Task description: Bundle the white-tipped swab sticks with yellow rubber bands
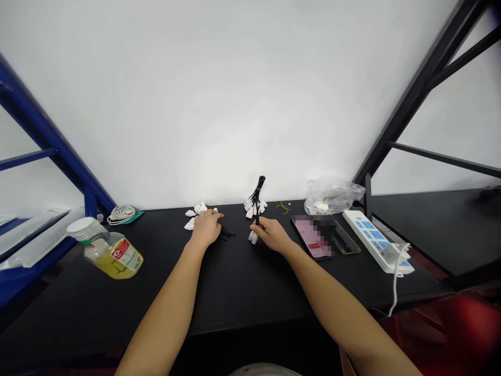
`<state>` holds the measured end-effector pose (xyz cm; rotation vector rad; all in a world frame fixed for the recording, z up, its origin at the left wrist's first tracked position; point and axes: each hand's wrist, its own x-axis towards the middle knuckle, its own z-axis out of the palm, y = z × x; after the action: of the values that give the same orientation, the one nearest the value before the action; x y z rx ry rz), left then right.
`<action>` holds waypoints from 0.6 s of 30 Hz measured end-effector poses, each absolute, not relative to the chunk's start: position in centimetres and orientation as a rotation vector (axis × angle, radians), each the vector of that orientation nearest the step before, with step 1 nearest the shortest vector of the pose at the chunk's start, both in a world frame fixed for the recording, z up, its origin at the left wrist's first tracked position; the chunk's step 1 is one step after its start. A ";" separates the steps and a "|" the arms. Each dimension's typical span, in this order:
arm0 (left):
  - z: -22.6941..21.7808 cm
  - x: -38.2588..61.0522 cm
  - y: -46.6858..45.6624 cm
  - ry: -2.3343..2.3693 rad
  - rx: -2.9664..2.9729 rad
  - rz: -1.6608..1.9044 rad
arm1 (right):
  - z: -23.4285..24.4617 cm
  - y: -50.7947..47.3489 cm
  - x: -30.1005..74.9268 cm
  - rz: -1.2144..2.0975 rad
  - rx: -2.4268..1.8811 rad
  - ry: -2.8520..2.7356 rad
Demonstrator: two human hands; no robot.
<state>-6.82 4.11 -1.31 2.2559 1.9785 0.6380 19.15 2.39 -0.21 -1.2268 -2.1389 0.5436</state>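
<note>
My right hand (273,234), just right of the frame's center, pinches a black strip (257,214) with a white tag (253,237) at its lower end. Just above it, a bundle of black strips (261,183) with white tags is bound by a yellow tie (258,188). My left hand (207,227), left of center, lies over more white-tagged strips (190,224) on the tabletop (223,303); I can't tell whether its fingers grip any.

At the left of the frame sits a clear jar (94,254) with a white lid (81,224), yellow contents inside; the writing on its red, white and green label (124,254) is too small to read. Right of center, a crumpled clear plastic bag (334,193) has a small pale item (322,207) in or against it, which I can't settle. Below it lies a phone (309,235), its pinkish screen partly pixelated.
</note>
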 end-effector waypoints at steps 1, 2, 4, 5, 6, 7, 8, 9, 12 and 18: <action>-1.5 -7.1 4.1 2.079 2.234 0.556 | -0.3 2.4 19.1 0.540 -1.228 -2.148; -1.7 -7.3 4.2 2.144 2.211 0.497 | -0.4 2.4 19.1 0.535 -1.228 -2.154; -2.0 -7.3 4.1 2.189 2.193 0.456 | -0.5 2.5 19.0 0.531 -1.223 -2.156; -2.1 -7.2 4.1 2.191 2.189 0.464 | -0.6 2.5 19.0 0.532 -1.219 -2.154; -2.0 -7.1 4.1 2.194 2.181 0.485 | -0.6 2.5 19.0 0.538 -1.214 -2.153; -1.9 -7.0 4.1 2.201 2.163 0.516 | -0.6 2.5 19.0 0.543 -1.211 -2.150; -1.8 -7.0 4.1 2.213 2.139 0.556 | -0.6 2.5 19.1 0.548 -1.211 -2.148; -1.5 -6.9 4.0 2.227 2.111 0.611 | -0.5 2.5 19.1 0.552 -1.210 -2.147; -0.5 -7.0 3.7 2.251 2.046 0.887 | -0.3 2.4 19.1 0.571 -1.205 -2.155; 0.7 -5.1 2.8 1.787 1.972 1.620 | -0.3 2.3 19.0 0.587 -1.187 -2.159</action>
<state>-5.07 2.78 0.73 1.9720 1.7869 1.6203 19.00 2.30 -0.32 -1.1868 -2.1594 0.5869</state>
